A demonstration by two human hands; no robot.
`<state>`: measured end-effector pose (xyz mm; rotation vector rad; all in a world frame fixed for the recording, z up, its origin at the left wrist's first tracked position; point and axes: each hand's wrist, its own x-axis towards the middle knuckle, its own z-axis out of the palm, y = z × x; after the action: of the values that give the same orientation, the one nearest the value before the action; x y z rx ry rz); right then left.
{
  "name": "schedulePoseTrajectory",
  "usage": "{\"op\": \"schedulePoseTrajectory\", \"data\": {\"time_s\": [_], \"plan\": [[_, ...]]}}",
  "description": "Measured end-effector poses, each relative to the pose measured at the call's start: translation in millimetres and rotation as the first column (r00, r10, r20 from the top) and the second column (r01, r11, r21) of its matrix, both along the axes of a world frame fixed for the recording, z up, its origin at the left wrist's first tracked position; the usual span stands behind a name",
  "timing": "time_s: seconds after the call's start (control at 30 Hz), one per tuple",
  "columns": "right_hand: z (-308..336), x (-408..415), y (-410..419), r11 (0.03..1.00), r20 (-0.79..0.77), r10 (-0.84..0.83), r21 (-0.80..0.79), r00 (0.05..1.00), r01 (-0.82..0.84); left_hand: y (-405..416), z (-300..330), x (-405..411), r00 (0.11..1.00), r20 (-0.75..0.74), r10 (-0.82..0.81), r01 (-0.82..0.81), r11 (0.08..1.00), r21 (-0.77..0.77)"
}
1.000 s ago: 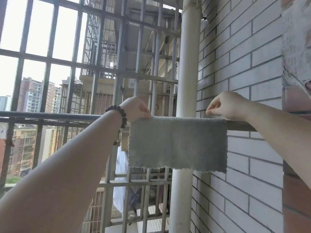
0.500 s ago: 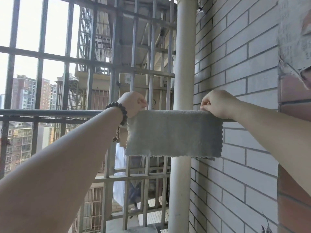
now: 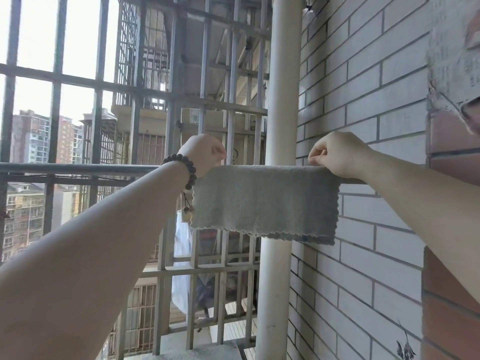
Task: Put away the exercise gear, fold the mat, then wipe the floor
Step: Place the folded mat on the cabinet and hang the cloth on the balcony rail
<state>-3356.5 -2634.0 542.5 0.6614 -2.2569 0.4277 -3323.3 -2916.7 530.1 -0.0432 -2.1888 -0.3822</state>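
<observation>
A grey cleaning cloth (image 3: 265, 201) hangs folded over a horizontal metal rail (image 3: 78, 168) at chest height. My left hand (image 3: 205, 152), with a dark bead bracelet on its wrist, pinches the cloth's upper left corner on the rail. My right hand (image 3: 337, 154) pinches the upper right corner, fingers curled over the rail. The cloth's lower edge hangs free, slightly lower on the right. The mat, the exercise gear and the floor are out of view.
A white drain pipe (image 3: 280, 100) runs vertically behind the cloth. A pale brick wall (image 3: 363, 87) stands on the right, with a red brick pillar (image 3: 452, 281) nearest me. Metal window bars (image 3: 54, 113) fill the left side, with buildings beyond.
My right hand has slid left along the rail onto the cloth's right corner. The view has shifted slightly. The left hand stays at the left corner.
</observation>
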Motion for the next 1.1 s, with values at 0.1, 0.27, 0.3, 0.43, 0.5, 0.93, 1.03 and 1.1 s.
{"op": "schedulePoseTrajectory", "data": {"time_s": [0.1, 0.27, 0.3, 0.43, 0.5, 0.93, 1.03, 1.1], "plan": [[0, 0, 5, 0.999, 0.043, -0.018, 0.049, 0.999, 0.016, 0, -5, 5, 0.998, 0.041, -0.039, 0.04, 0.999, -0.03], [-11, 0, 4, 0.999, -0.057, 0.0, -0.043, 0.998, -0.003, 5, -15, 10, 0.999, -0.033, -0.018, 0.018, 1.0, -0.01], [-14, 3, 4, 0.996, -0.079, 0.007, -0.087, 0.997, -0.014, 11, -19, 13, 0.994, -0.107, -0.014, 0.015, 1.0, 0.001], [-48, 26, 13, 0.891, -0.218, 0.032, -0.436, 0.976, -0.126, 52, -63, 23, 0.873, -0.482, -0.077, -0.019, 0.981, -0.191], [-82, 32, 16, 0.799, -0.166, 0.056, -0.584, 0.984, -0.144, 70, -96, 22, 0.827, -0.545, -0.137, -0.061, 0.942, -0.33], [-149, 7, 13, 0.64, 0.173, 0.292, -0.766, 0.941, -0.057, 118, -160, -22, 0.796, -0.593, -0.12, -0.245, 0.832, -0.497], [-154, 4, 16, 0.621, 0.178, 0.312, -0.782, 0.933, -0.058, 119, -161, -26, 0.782, -0.608, -0.134, -0.239, 0.837, -0.492], [-158, 4, 18, 0.643, 0.177, 0.279, -0.764, 0.944, -0.047, 119, -164, -27, 0.791, -0.595, -0.141, -0.221, 0.841, -0.493]]}}
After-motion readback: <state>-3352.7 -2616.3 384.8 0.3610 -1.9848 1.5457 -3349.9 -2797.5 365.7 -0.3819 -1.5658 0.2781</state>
